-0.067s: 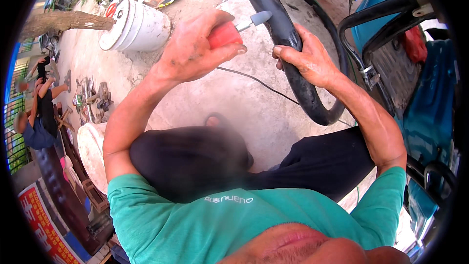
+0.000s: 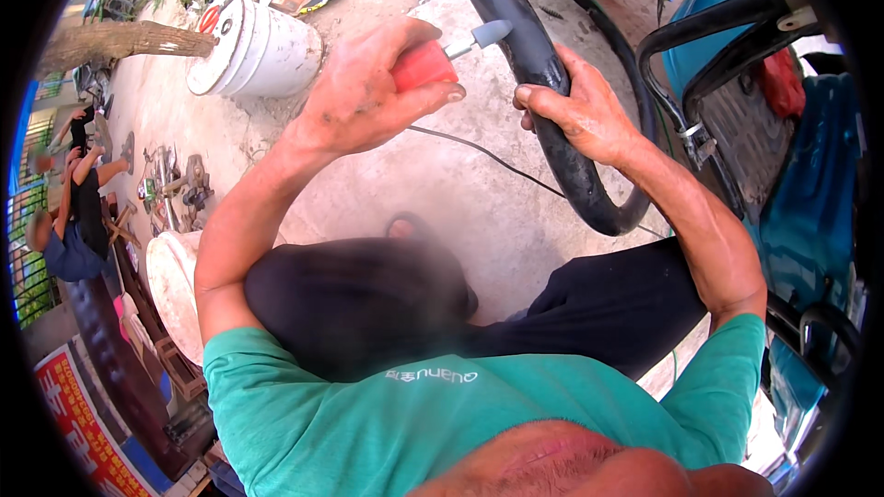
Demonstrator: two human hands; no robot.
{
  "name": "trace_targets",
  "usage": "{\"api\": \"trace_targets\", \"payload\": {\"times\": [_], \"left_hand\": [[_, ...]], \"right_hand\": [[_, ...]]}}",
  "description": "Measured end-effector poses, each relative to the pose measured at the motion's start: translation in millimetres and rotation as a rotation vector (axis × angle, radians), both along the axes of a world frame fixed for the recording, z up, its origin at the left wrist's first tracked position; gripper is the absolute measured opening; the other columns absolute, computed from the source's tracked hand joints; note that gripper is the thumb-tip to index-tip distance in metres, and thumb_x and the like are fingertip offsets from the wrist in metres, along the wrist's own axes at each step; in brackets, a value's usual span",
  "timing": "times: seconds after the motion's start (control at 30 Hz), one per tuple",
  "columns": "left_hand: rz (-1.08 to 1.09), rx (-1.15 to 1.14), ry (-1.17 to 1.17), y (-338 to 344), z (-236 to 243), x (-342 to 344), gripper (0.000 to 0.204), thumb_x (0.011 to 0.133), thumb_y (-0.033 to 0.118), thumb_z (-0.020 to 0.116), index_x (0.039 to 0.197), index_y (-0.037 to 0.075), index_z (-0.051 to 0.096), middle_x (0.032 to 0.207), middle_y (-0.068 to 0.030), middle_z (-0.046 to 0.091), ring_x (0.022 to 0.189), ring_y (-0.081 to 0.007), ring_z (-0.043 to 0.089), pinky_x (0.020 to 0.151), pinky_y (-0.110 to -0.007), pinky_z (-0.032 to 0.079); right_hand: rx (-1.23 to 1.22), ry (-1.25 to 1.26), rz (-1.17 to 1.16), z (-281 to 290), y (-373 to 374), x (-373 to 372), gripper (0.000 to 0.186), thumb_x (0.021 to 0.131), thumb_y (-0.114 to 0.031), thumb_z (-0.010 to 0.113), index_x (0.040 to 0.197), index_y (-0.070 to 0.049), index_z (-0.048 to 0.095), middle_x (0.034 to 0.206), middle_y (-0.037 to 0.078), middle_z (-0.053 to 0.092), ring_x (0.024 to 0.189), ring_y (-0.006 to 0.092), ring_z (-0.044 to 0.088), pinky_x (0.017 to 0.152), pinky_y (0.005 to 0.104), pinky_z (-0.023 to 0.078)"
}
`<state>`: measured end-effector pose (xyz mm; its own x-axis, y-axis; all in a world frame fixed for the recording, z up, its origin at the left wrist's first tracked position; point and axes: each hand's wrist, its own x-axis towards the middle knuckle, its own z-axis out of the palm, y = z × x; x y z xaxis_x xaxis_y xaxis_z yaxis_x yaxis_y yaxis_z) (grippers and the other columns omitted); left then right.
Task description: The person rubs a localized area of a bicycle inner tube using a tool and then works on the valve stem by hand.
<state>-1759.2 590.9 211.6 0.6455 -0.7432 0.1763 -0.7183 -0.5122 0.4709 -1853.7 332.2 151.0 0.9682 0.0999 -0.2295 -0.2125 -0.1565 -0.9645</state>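
Note:
My left hand [image 2: 359,97] is closed around a red rotary grinder [image 2: 426,64]. From its front sticks a metal shaft with a grey cone-shaped grinding bit [image 2: 492,33]. The bit's tip is at the left side of a black inner tube [image 2: 516,14]; whether it touches the rubber I cannot tell. My right hand [image 2: 587,110] grips the tube just below the bit, thumb on top and fingers wrapped behind. Lower down, the tube bends round and runs back up on the right. A thin dark cable [image 2: 488,155] passes below my hands and behind the tube.
A white bucket [image 2: 276,51] stands at the far left, with a wooden pole [image 2: 129,41] across its top. Another pale bucket [image 2: 170,281] is beside my left arm. On the right is a teal vehicle [image 2: 810,202] with a black metal frame [image 2: 709,32]. Another person [image 2: 74,230] sits far left.

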Motion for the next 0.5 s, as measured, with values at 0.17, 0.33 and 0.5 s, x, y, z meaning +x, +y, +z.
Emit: {"api": "trace_targets", "payload": {"times": [0.17,0.33,0.5], "left_hand": [[0.009,-0.005,-0.015,1.9,-1.5,0.4,0.054,0.082,0.027,0.089,0.122,0.001,0.063,0.101,-0.0165,0.073,0.092,-0.0297,0.073,0.083,-0.038,0.057],[0.017,-0.012,-0.013,2.4,-2.1,0.3,0.054,0.082,0.027,0.089,0.122,0.001,0.063,0.102,-0.0164,0.073,0.093,-0.0296,0.073,0.083,-0.038,0.057],[0.024,-0.026,-0.012,0.8,-3.4,0.8,0.055,0.082,0.029,0.089,0.123,0.002,0.063,0.103,-0.0159,0.074,0.093,-0.0299,0.073,0.084,-0.039,0.058]], "right_hand": [[0.045,0.022,-0.005,7.2,-0.8,0.9,0.054,0.092,-0.034,0.07,0.129,0.003,0.056,0.097,0.009,0.068,0.081,0.018,0.07,0.079,0.0355,0.055],[0.087,0.029,-0.013,9.8,-1.2,1.0,0.047,0.092,-0.033,0.069,0.122,0.002,0.057,0.095,0.008,0.068,0.08,0.0174,0.069,0.078,0.0352,0.054],[0.096,0.017,-0.005,7.5,-1.1,2.2,0.045,0.092,-0.033,0.069,0.12,0.001,0.057,0.094,0.007,0.068,0.079,0.0168,0.068,0.078,0.0351,0.054]]}}
